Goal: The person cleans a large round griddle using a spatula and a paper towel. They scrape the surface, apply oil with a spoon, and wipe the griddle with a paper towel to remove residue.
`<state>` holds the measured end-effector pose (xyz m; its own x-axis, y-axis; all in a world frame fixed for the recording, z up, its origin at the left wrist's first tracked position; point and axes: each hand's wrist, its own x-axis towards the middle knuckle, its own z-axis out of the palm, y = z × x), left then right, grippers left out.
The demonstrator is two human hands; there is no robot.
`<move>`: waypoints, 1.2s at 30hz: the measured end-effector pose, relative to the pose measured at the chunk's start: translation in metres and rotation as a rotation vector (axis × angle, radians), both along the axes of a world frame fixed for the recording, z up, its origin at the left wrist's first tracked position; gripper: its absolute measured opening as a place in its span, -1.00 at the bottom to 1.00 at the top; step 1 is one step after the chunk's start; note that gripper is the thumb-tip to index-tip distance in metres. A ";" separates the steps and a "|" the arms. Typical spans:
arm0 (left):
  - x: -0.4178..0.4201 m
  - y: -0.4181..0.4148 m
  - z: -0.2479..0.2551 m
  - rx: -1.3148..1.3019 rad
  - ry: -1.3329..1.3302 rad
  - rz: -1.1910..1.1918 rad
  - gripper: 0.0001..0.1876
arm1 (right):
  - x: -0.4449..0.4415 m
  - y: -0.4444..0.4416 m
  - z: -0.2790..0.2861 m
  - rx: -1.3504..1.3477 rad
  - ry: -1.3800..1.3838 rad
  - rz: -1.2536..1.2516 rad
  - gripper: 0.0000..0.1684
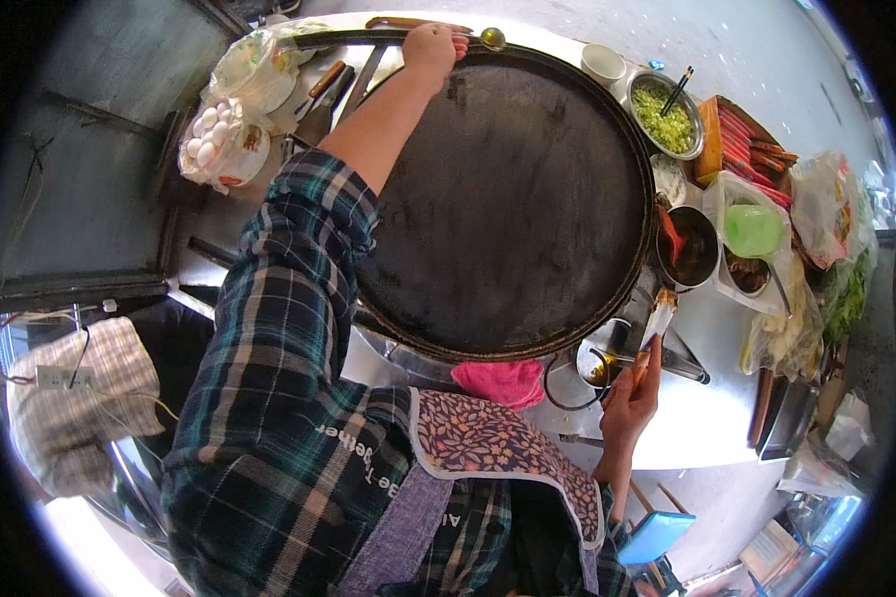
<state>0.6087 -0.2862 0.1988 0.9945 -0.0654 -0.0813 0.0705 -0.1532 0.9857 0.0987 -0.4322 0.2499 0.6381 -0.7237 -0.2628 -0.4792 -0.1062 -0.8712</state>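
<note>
A large round black griddle plate (508,201) lies before me, its surface bare and dark. My left hand (433,54) is at its far rim with fingers curled; what is inside them is hidden. Beside it are a long brown wooden piece (388,23) and a small round ladle-like bowl (493,38) with yellowish contents. My right hand (627,403) grips a wooden-handled tool (657,321), its pale flat part ending in a brown-stained tip, near the griddle's lower right. A pot with a red utensil (687,246) stands just beyond that tip. A pink cloth (500,383) lies at the griddle's near edge.
Eggs (209,134) in a plastic bag and wooden-handled tools (327,80) lie left. At right are a white bowl (603,63), a bowl of chopped greens (663,116) with chopsticks, a box of red packets (739,142), a white tub (780,276) and a metal cup (596,362).
</note>
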 end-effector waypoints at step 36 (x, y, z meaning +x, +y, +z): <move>-0.152 -0.082 -0.007 -0.293 0.399 -0.280 -0.69 | 0.000 -0.018 -0.007 -0.020 0.003 0.063 -0.31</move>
